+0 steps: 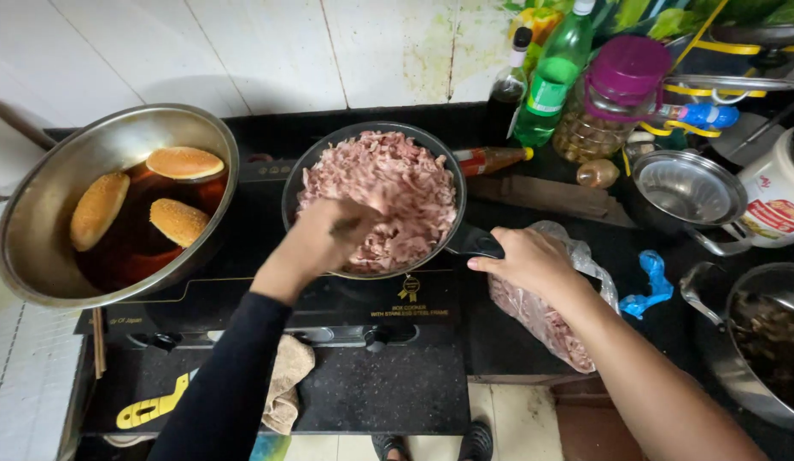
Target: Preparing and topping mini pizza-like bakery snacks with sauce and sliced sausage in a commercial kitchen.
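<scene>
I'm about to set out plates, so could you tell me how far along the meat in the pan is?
Done: the frying pan is heaped with chopped meat, and three buns float in the big steel bowl. In hand: the left hand works in the meat while the right hand steadies the pan handle. Left: the meat looks pink and raw, and more sits in the plastic bag.

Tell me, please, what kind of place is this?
Most likely a small home kitchen. A black gas stove stands against a stained tiled wall, a frying pan of chopped pink meat sits on it, and oil and sauce bottles crowd the corner.
</scene>
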